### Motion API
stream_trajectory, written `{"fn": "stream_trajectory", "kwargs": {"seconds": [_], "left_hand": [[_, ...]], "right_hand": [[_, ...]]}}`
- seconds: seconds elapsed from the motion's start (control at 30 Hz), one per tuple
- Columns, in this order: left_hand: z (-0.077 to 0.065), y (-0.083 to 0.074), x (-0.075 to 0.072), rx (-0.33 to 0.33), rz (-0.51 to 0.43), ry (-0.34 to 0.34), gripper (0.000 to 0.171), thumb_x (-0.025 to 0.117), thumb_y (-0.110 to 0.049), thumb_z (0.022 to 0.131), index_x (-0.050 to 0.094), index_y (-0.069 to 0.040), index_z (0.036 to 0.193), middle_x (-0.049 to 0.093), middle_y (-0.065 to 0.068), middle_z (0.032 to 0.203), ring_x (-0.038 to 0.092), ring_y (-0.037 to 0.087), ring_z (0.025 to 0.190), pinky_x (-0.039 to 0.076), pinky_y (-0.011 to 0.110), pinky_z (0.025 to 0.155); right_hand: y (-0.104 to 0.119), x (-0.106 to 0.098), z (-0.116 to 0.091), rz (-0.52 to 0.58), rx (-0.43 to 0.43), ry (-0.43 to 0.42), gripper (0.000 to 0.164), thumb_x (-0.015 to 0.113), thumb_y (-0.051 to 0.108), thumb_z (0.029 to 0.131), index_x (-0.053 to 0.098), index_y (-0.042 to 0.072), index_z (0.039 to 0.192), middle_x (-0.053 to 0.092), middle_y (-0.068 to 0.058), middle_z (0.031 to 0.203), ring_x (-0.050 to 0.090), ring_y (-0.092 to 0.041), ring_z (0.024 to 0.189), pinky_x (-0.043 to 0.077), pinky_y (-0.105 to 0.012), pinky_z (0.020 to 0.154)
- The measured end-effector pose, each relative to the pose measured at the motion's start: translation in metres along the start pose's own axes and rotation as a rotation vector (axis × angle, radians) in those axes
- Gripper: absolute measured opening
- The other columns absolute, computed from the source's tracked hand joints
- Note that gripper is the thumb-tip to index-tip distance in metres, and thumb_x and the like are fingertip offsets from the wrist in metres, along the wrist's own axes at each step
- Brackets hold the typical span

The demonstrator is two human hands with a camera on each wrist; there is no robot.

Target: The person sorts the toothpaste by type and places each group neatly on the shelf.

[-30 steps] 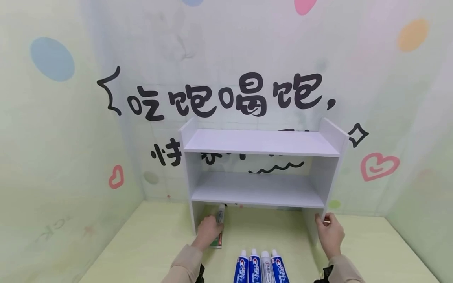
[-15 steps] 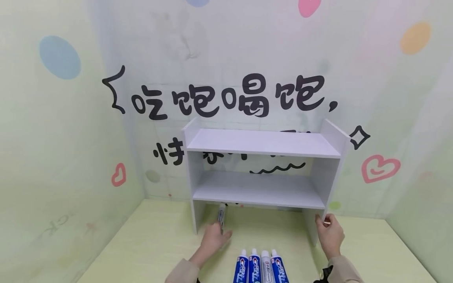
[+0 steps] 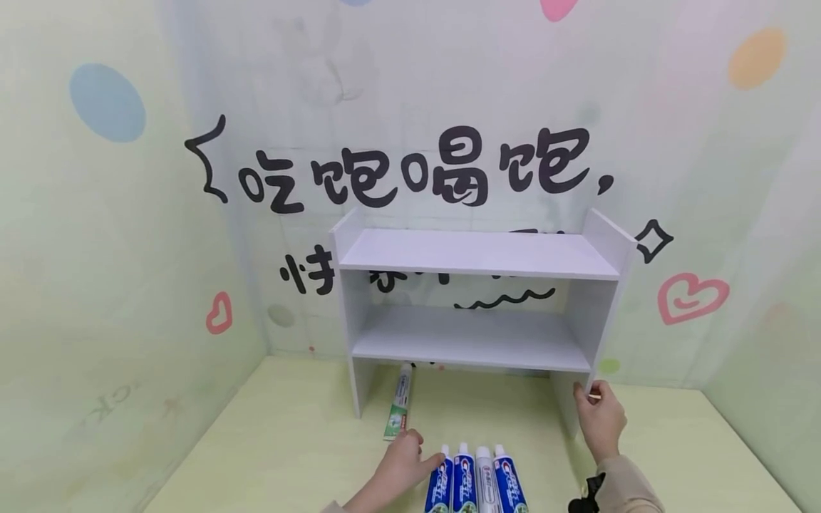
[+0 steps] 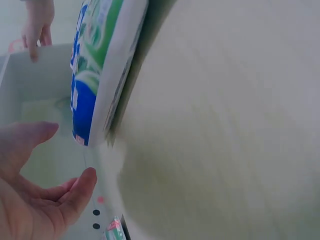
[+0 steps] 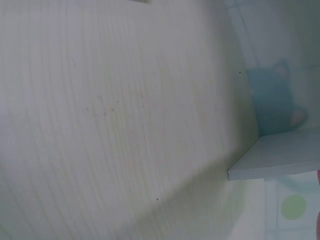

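A white two-tier shelf (image 3: 477,253) stands at the back of the table. My right hand (image 3: 601,420) grips the lower front edge of its right side panel. Beneath the shelf's left end lies a green-and-silver toothpaste tube (image 3: 399,405), cap toward the wall. My left hand (image 3: 400,467) is just in front of that tube, thumb and fingers spread with nothing between them. Its thumb reaches the leftmost blue toothpaste tube (image 3: 440,488) of a row at the front. In the left wrist view, this blue tube (image 4: 87,102) looms beside the open fingers.
Beside the leftmost tube lie another blue toothpaste tube (image 3: 465,484), a silver one (image 3: 487,484) and a third blue one (image 3: 510,484). Printed walls (image 3: 410,85) close in the pale wooden table (image 3: 693,442) at the back and sides.
My left hand has let go of the green-and-silver tube under the shelf and come back toward the front row. My right hand stays on the shelf's side panel.
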State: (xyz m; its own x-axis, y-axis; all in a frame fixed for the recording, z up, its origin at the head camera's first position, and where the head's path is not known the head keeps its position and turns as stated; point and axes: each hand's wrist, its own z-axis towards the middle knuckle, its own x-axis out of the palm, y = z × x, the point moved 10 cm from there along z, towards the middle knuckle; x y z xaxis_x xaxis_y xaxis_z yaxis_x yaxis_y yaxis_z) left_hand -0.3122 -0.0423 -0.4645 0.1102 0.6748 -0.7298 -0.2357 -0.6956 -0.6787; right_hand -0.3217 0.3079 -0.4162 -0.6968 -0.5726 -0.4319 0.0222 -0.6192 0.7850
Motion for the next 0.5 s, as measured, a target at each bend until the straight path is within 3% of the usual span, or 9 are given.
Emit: {"fn": "stream_trajectory", "kwargs": {"seconds": [0.17, 0.3, 0.4, 0.5], "left_hand": [[-0.011, -0.002, 0.009, -0.030, -0.003, 0.056, 0.055, 0.071, -0.031, 0.076, 0.052, 0.014, 0.101, 0.055, 0.016, 0.086, 0.056, 0.028, 0.073, 0.052, 0.039, 0.063], [-0.019, 0.008, 0.022, -0.127, -0.016, 0.119, 0.063, 0.072, -0.037, 0.075, 0.051, 0.014, 0.106, 0.055, 0.022, 0.096, 0.057, 0.039, 0.086, 0.050, 0.052, 0.075], [-0.024, 0.014, 0.031, -0.185, -0.034, 0.154, 0.066, 0.073, -0.039, 0.073, 0.051, 0.013, 0.107, 0.054, 0.020, 0.095, 0.057, 0.036, 0.086, 0.049, 0.053, 0.077], [-0.027, 0.015, 0.035, -0.185, -0.038, 0.163, 0.065, 0.075, -0.036, 0.072, 0.050, 0.013, 0.107, 0.052, 0.018, 0.093, 0.056, 0.033, 0.085, 0.049, 0.053, 0.078]], "right_hand": [[0.001, -0.001, 0.001, -0.003, 0.005, -0.006, 0.016, 0.060, 0.015, 0.085, 0.056, -0.001, 0.085, 0.065, -0.021, 0.089, 0.039, 0.016, 0.061, 0.041, -0.026, 0.062], [0.001, -0.001, 0.001, -0.004, 0.011, -0.002, 0.017, 0.060, 0.015, 0.085, 0.056, -0.001, 0.085, 0.065, -0.022, 0.090, 0.042, 0.011, 0.061, 0.041, -0.034, 0.066], [0.000, 0.000, 0.001, -0.004, 0.018, 0.001, 0.017, 0.060, 0.015, 0.085, 0.056, -0.001, 0.085, 0.065, -0.022, 0.091, 0.044, 0.009, 0.061, 0.041, -0.038, 0.069], [-0.001, 0.001, 0.001, -0.004, 0.023, 0.002, 0.017, 0.060, 0.015, 0.085, 0.056, -0.001, 0.086, 0.065, -0.022, 0.091, 0.048, 0.005, 0.062, 0.042, -0.040, 0.070]]}}
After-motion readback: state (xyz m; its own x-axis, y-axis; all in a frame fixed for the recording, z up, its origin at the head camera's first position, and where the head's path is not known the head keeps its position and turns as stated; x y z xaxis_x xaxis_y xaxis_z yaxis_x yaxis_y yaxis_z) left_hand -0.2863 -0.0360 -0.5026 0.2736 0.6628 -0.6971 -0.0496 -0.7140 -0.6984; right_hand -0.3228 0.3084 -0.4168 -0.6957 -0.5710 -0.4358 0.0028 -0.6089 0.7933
